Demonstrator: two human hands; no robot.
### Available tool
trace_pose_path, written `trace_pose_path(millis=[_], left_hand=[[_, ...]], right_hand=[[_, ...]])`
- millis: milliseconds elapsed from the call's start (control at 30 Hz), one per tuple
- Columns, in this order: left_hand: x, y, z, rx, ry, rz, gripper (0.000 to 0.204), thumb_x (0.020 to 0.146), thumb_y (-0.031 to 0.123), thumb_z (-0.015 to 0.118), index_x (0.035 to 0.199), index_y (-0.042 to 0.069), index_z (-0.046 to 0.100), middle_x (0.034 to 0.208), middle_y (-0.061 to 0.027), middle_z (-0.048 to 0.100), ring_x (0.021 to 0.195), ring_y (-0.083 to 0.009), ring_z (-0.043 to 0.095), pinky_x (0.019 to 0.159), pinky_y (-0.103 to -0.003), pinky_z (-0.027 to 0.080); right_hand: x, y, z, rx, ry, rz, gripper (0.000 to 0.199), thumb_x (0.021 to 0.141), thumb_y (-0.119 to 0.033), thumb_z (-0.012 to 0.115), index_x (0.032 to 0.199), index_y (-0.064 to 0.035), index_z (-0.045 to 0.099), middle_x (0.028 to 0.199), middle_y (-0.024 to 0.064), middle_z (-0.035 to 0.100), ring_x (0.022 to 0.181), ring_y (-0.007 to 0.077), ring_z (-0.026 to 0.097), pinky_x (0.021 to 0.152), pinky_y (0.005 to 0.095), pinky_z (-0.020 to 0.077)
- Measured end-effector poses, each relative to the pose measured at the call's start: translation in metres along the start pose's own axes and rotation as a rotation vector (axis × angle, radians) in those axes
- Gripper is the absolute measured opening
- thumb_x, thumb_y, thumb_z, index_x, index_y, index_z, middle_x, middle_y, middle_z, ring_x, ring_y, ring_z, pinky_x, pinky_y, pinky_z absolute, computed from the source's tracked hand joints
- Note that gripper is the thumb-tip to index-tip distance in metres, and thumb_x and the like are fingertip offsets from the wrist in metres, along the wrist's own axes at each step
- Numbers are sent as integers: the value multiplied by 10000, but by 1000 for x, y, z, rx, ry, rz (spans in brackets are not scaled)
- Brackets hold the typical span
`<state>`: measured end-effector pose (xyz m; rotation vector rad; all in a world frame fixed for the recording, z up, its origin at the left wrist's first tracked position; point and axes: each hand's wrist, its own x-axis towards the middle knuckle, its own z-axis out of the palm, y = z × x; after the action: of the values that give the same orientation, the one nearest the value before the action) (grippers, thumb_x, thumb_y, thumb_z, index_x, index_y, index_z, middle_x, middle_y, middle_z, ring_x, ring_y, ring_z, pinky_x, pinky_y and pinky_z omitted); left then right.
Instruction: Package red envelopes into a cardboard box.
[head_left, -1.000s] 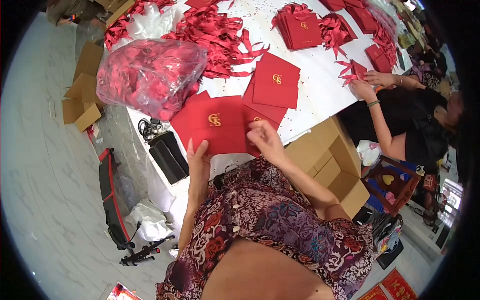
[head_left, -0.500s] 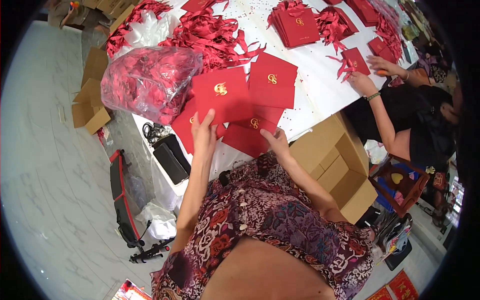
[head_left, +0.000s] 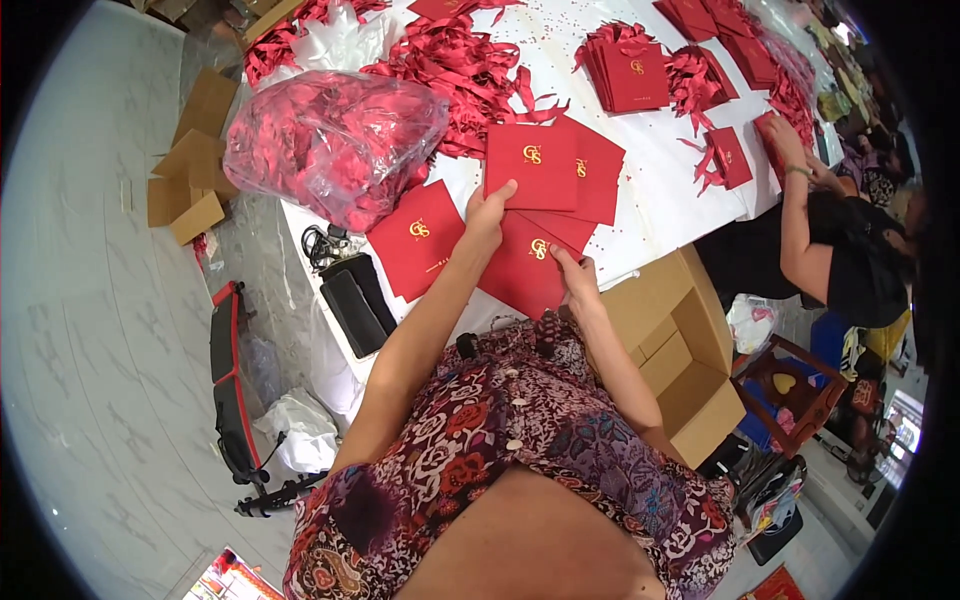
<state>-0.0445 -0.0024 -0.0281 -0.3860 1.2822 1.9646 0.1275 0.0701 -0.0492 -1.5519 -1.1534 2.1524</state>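
Four red envelopes with a gold emblem sit at the near edge of the white tabletop (head_left: 660,190), plus one more off to the side. The left hand (head_left: 487,213) is closed on the bottom edge of the top envelope (head_left: 531,165), thumb on its face, lifting it over a second envelope (head_left: 597,178) tucked just behind it. The right hand (head_left: 578,280) lies with fingers loosely curled on the lowest envelope (head_left: 520,275), pinching its corner; a fourth peeks out between those. The lone envelope (head_left: 418,238) lies flat left of the left hand, not touched. Further left of it is one clear plastic bag (head_left: 330,140) stuffed with red ribbon. One open cardboard box (head_left: 680,350) stands right of the right hand. Beyond the held envelopes: a loose ribbon heap (head_left: 470,65) and a neat envelope stack (head_left: 630,75).
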Motion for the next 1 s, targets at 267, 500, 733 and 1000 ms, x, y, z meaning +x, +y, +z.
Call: trace_pose_path(millis=[267, 500, 733, 1000], left_hand=[[8, 0, -8, 42, -94, -76, 351, 869, 126, 654, 1171, -8, 536, 1112, -103, 630, 1034, -209, 601, 931, -351, 467], [-5, 0, 19, 212, -19, -216, 397, 889, 226, 647, 1209, 35, 512, 1109, -73, 629, 1044, -219, 592, 899, -470, 484], [5, -54, 42, 199, -85, 108, 373, 905, 166, 627, 1201, -18, 496, 1124, -129, 618, 1006, -228, 613, 846, -370, 526], [21, -48, 70, 260, -74, -257, 338, 906, 240, 636, 1181, 69, 538, 1156, -71, 614, 1046, -197, 592, 880, -351, 488]], right_hand=[[3, -3, -7, -61, 11, 10, 584, 737, -187, 796, 1107, 97, 444, 1023, 188, 583, 887, 244, 611, 747, 360, 546], [18, -44, -33, -121, -32, 60, 571, 698, -226, 784, 1084, 99, 518, 977, 194, 632, 847, 246, 636, 765, 344, 538], [46, -68, -64, -116, -171, 105, 463, 719, -176, 773, 1061, 63, 573, 967, 149, 656, 858, 222, 645, 768, 347, 540], [80, -121, -101, -221, -201, 142, 418, 748, -176, 752, 1063, 54, 600, 956, 131, 670, 816, 204, 662, 731, 331, 557]])
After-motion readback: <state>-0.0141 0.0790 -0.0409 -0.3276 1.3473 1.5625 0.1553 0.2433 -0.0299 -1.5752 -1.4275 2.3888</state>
